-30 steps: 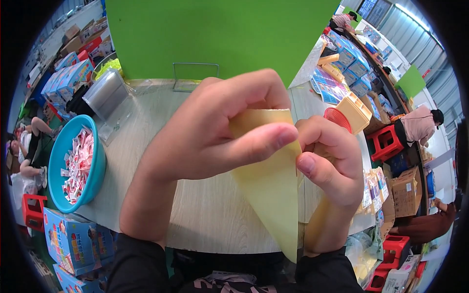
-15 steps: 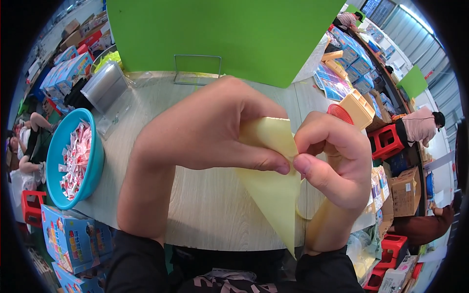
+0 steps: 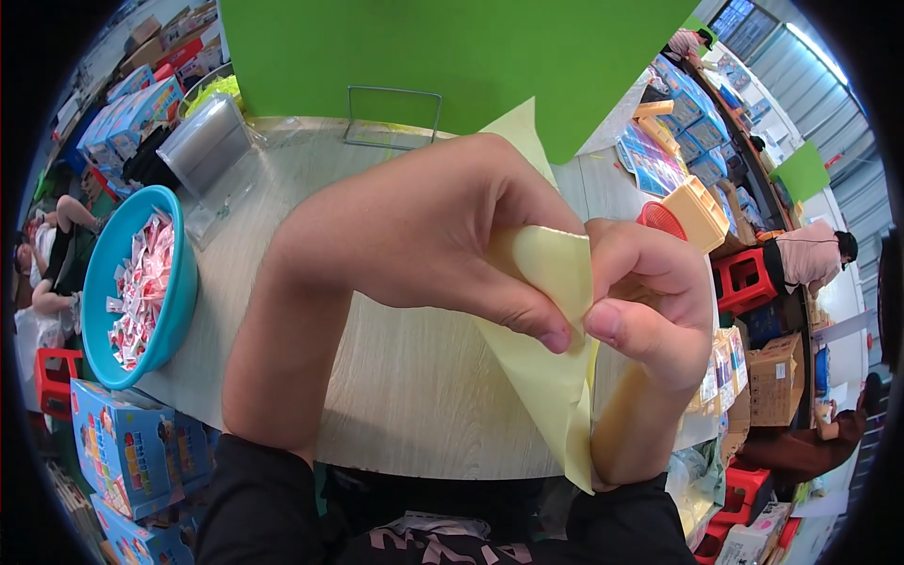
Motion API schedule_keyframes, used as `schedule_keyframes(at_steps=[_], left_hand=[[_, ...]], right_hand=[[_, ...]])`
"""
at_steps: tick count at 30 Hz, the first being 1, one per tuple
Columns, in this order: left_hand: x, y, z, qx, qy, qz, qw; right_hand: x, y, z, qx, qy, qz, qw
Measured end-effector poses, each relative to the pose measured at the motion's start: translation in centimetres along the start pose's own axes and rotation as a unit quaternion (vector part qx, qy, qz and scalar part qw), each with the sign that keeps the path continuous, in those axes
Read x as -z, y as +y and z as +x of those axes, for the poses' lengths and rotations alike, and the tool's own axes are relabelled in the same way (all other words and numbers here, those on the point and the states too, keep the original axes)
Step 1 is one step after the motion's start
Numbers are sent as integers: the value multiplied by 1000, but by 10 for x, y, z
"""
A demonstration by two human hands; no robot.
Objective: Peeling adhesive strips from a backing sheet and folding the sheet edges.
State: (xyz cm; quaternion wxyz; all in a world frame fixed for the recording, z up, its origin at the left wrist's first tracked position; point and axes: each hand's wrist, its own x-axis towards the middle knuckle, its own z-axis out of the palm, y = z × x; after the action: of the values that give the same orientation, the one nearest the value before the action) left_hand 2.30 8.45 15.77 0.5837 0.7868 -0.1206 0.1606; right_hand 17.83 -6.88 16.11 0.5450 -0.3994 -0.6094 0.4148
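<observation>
Between my hands, above the table, is a sheet of pale yellow paper (image 3: 541, 363), partly rolled and folded, with one pointed end hanging toward me and another corner sticking up behind my left hand. My left hand (image 3: 452, 235) is closed around the rolled part, its thumb pressing on the front. With thumb and bent forefinger, my right hand (image 3: 650, 297) pinches the paper's right edge, right beside the left thumb. The other fingers of the left hand are hidden behind the paper.
At the left stands a teal basin (image 3: 188, 297) full of small pink-and-white packets. A clear plastic stack (image 3: 202, 146), a wire stand (image 3: 394, 146) and a green panel (image 3: 424, 56) are at the back. Cream plastic trays (image 3: 697, 212) lie at the right. Co-workers (image 3: 810, 252) are farther off.
The paper has turned, so a corner now shows above my left hand. Both hands remain closed on it; the left has shifted slightly right.
</observation>
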Motion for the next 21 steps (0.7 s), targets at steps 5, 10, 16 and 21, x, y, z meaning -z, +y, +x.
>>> schedule_keyframes(at_steps=[5,10,16,21], left_hand=[[3,-4,0,-12,-32,3,999],[4,-4,1,-7,-51,25,998],[4,16,0,-11,85,81,993],[-6,13,5,-39,117,100,987]], right_hand=[[-2,1,0,-13,-13,24,1000],[2,1,-1,-7,-32,-26,999],[2,-3,-2,26,57,25,998],[10,-9,-5,42,36,-32,998]])
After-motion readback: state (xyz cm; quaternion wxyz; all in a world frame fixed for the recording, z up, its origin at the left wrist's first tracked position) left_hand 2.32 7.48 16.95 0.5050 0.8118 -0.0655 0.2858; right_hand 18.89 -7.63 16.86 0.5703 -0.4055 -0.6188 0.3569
